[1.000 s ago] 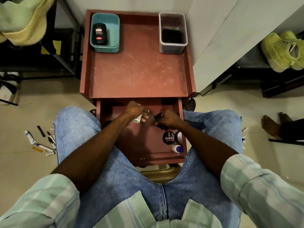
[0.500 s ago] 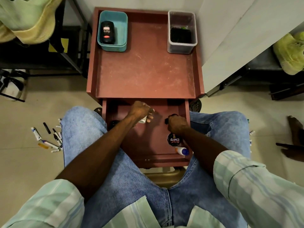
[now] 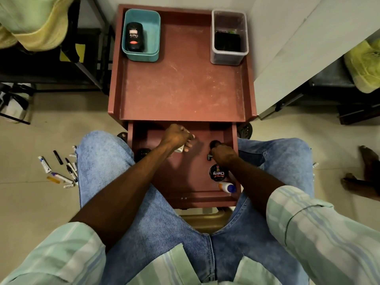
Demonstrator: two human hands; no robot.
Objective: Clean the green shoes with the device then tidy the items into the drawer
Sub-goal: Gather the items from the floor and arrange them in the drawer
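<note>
The reddish drawer (image 3: 185, 200) of the small table stands pulled out between my knees. My left hand (image 3: 177, 137) is inside it and grips a small white item, mostly hidden under the fingers. My right hand (image 3: 224, 154) is also in the drawer, curled round a small black device whose ends show at the knuckles. A round black polish tin (image 3: 219, 172) and a white bottle with a blue cap (image 3: 227, 187) lie near the drawer's right front. One green shoe (image 3: 364, 66) sits on a dark shelf at the far right.
On the red tabletop (image 3: 181, 89) a teal tub (image 3: 141, 36) holds a black polish bottle, and a clear tub (image 3: 229, 38) holds something dark. Pens and tubes (image 3: 59, 170) lie scattered on the floor at left. Another person's feet (image 3: 368, 173) show at right.
The camera has shifted left, so the table sits further right in view. My right hand has slid slightly deeper into the drawer with the black device. My left hand keeps its hold.
</note>
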